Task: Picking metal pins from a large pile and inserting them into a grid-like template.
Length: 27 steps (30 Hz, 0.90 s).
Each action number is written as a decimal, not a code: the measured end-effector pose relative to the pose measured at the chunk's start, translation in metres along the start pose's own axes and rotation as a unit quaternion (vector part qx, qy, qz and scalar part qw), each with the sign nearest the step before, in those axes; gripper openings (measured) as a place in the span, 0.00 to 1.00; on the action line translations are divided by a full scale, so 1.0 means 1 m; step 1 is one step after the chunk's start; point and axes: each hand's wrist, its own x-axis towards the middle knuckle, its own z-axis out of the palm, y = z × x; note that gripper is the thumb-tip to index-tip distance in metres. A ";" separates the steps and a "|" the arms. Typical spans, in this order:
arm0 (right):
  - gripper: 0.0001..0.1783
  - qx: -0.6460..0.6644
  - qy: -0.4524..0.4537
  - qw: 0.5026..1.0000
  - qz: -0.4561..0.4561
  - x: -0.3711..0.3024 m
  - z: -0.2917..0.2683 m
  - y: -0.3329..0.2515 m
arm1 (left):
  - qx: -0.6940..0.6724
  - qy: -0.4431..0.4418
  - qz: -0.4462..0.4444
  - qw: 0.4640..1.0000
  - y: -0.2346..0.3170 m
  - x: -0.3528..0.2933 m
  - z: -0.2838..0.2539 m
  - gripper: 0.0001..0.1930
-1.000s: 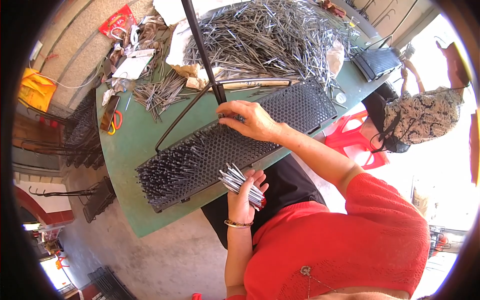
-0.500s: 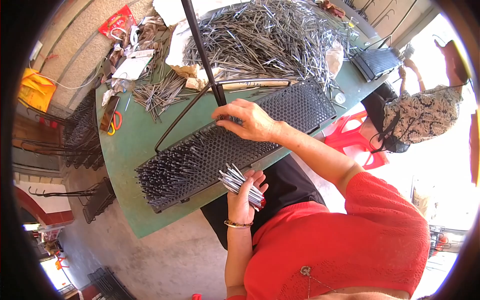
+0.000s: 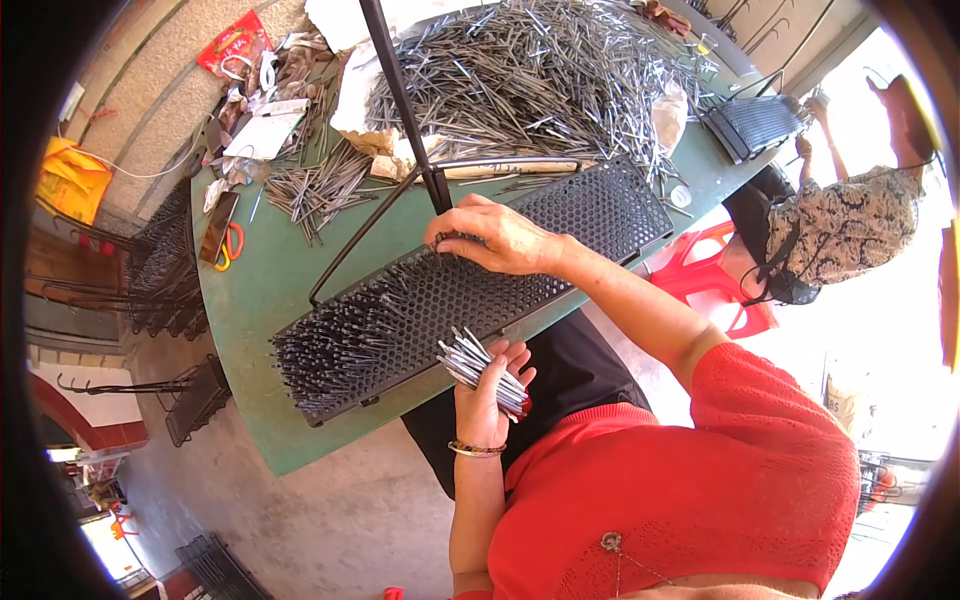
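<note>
A long black perforated rack [image 3: 520,272] lies slantwise along the near side of the green table. Thin dark metal rods [image 3: 335,345] stand packed in the holes of its left end. Over the rack's far edge, just right of those rods, my right hand [image 3: 492,238] is closed with fingertips pinched down at the holes; what they hold is hidden. My left hand [image 3: 488,402], palm up in front of the rack's near edge, is wrapped round a bundle of silvery metal rods [image 3: 468,356]. A dark metal bar handle [image 3: 402,95] rises from behind the rack.
A big heap of loose metal rods [image 3: 540,80] covers the back of the green table [image 3: 255,290]. A smaller pile [image 3: 318,185], scissors [image 3: 231,246] and cloths sit at left. At right, another person [image 3: 845,225] handles a second rack [image 3: 750,125] beside a red stool [image 3: 700,280].
My right hand has shifted very slightly, its fingertips staying at the same spot on the rack. The left hand and its bundle have not visibly moved.
</note>
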 end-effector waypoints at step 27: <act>0.23 -0.137 -0.013 0.985 -0.099 -0.010 0.014 0.001 | 0.009 -0.005 -0.007 1.000 0.002 -0.001 0.002 0.13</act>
